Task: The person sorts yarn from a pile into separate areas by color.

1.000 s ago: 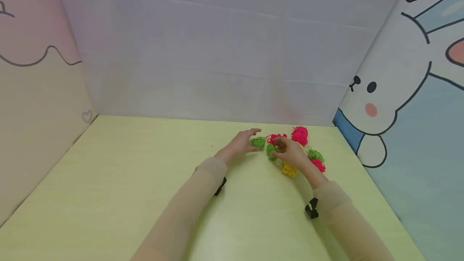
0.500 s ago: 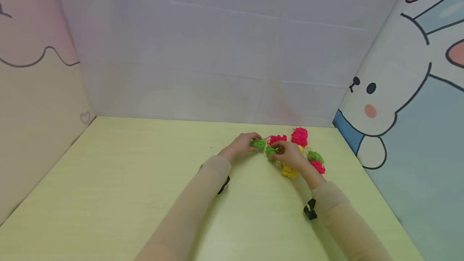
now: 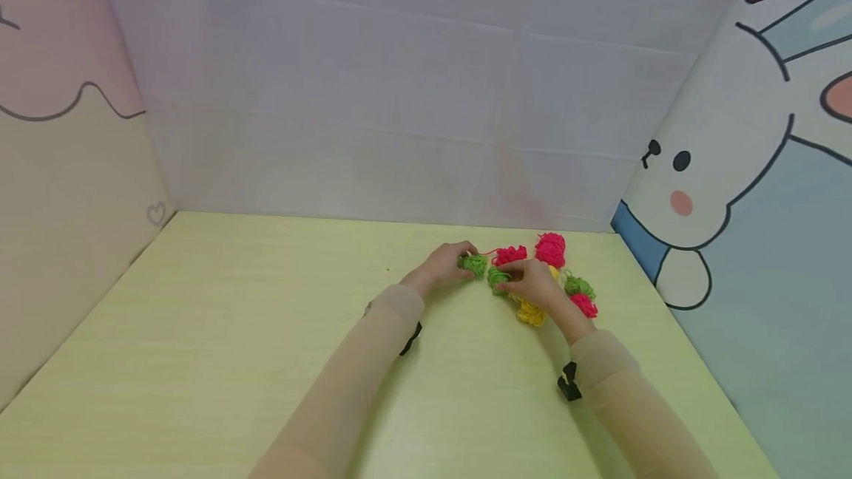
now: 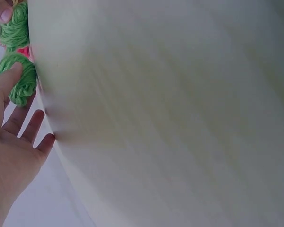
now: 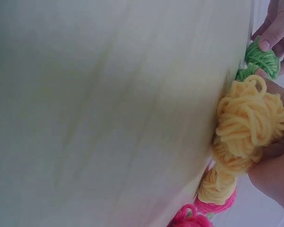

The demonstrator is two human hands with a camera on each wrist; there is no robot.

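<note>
At the back right of the table, my left hand point(image 3: 441, 266) pinches a small green yarn ball point(image 3: 473, 265) between thumb and fingers. In the left wrist view the thumb lies across that ball point(image 4: 20, 78), while the other fingers are spread at the table surface. Just to the right, my right hand point(image 3: 536, 284) pinches a second green yarn ball point(image 3: 497, 279) by its near side. Below the right hand sits a yellow yarn ball point(image 3: 531, 313), which looms large in the right wrist view and partly hides the right fingers there.
Behind the hands lie a red yarn bundle point(image 3: 510, 255) and a larger red ball point(image 3: 550, 250). Right of the right wrist are another green ball point(image 3: 579, 286) and a red one point(image 3: 584, 305). A white back wall point(image 3: 373, 94) and a rabbit-printed side panel point(image 3: 725, 168) border the table point(image 3: 220, 331).
My left fingers have come down and closed on the left green ball. My right fingers have lowered from above onto the second green ball. The yarn balls stay in place.
</note>
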